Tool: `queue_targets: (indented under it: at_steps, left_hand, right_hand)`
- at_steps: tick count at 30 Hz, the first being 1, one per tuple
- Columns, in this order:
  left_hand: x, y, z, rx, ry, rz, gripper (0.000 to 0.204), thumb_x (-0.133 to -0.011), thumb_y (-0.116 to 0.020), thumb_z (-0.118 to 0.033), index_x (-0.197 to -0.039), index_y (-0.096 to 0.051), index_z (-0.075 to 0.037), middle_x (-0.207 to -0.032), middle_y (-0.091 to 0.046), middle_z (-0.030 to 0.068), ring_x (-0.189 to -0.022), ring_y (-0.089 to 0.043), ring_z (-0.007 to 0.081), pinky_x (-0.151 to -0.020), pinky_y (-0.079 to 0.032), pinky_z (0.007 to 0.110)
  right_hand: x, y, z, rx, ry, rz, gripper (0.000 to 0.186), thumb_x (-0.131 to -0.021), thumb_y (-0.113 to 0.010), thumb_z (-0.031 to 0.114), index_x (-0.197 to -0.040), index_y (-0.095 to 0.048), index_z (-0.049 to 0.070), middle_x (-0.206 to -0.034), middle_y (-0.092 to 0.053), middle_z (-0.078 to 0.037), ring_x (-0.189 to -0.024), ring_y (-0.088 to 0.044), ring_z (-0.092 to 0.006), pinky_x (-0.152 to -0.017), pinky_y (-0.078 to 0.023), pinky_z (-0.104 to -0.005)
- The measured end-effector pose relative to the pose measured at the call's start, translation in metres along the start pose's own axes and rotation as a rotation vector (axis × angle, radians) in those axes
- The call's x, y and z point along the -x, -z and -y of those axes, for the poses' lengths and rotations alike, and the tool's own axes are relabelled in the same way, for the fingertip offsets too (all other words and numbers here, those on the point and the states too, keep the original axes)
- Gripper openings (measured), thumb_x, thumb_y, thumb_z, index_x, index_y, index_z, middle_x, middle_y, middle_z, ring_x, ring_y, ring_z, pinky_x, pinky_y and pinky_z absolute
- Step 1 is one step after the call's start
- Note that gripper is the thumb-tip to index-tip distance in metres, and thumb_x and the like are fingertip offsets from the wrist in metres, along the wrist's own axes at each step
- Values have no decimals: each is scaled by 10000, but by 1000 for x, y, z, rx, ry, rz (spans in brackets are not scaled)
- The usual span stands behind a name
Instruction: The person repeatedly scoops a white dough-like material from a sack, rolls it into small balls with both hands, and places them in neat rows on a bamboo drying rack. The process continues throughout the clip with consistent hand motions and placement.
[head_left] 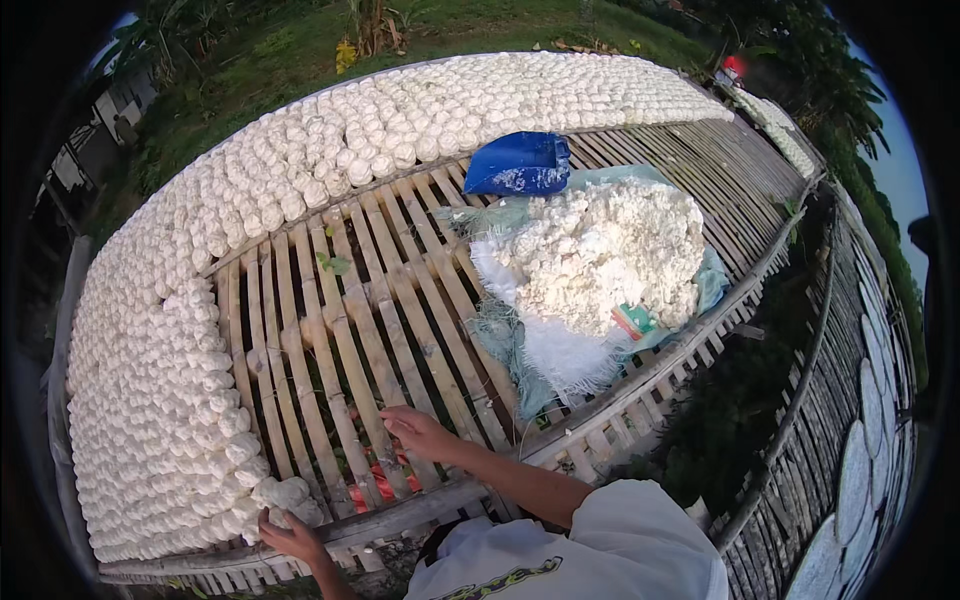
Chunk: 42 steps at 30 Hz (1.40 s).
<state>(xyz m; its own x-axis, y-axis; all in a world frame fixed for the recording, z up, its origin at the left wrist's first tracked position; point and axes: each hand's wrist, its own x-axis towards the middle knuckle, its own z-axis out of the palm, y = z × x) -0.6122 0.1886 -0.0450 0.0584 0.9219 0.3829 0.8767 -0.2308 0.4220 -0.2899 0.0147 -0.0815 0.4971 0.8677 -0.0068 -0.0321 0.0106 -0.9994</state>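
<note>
My left hand [292, 541] is low at the near edge of the bamboo rack, its fingers apart against the last white lumps [286, 494] of the near row. No lump is plainly gripped in it. Over the bare bamboo slats [372, 330] reaches my right hand [420, 436], fingers stretched leftward and holding nothing that I can see. Farther right, a big heap of crumbly white mass [610, 245] sits on opened woven sacks [568, 362]. Behind it lies a blue scoop [518, 165] smeared with white.
Tight rows of white lumps [330, 150] cover the rack's far and left sides. A bamboo rail [420, 505] runs along the near edge. Another rack with pale round sheets [852, 480] stands at the right. Red material [375, 490] shows beneath the slats. A person in red headwear [733, 68] is far off.
</note>
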Motion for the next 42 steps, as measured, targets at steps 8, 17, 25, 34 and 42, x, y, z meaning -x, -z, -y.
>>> queue_targets:
  at_steps: [8,17,25,34,42]
  left_hand:
    - [169,-35,-237,720,-635,779,481,-814,-705,-44,-1279,-584,-25,-1349,-563,212,-1291,-530,410,-1108,-399,514]
    - [211,-41,-299,583,-731,825,477,-752,-744,-91,-1197,-591,-15,-1219,-625,213,-1169,-595,423,-1024,-453,528]
    - [213,-37,-304,560,-744,814,437,-770,-751,-95,-1173,-599,-24,-1235,-620,215,-1189,-591,415,-1007,-462,528]
    - [217,-44,-294,522,-788,806,419,-801,-767,-176,-1173,-619,-55,-1242,-625,160,-1190,-593,381,-1010,-440,514]
    - [217,-39,-300,448,-784,791,362,-821,-749,-168,-1145,-616,-78,-1226,-625,136,-1197,-587,351,-995,-428,498]
  right_hand:
    - [48,365,26,975,143,-1024,459,-988,-622,103,-1416,-579,-59,-1445,-588,-265,-1302,-590,-417,-1116,-487,-498]
    - [42,423,-33,1407,-133,-886,518,-960,-619,210,-1407,-547,-42,-1387,-599,-252,-1297,-557,-422,-1135,-433,-515]
    - [85,414,-3,1076,-168,-773,381,-916,-713,307,-1198,-693,52,-1270,-636,-180,-1219,-585,-389,-1061,-466,-539]
    - [73,368,-19,1156,-508,-818,730,-795,-873,361,-1430,-604,123,-1422,-571,-202,-1290,-544,-447,-1050,-491,-574]
    - [76,389,-3,365,-167,-917,611,-795,-901,232,-1342,-664,95,-1134,-721,-196,-1047,-691,-352,-961,-551,-446]
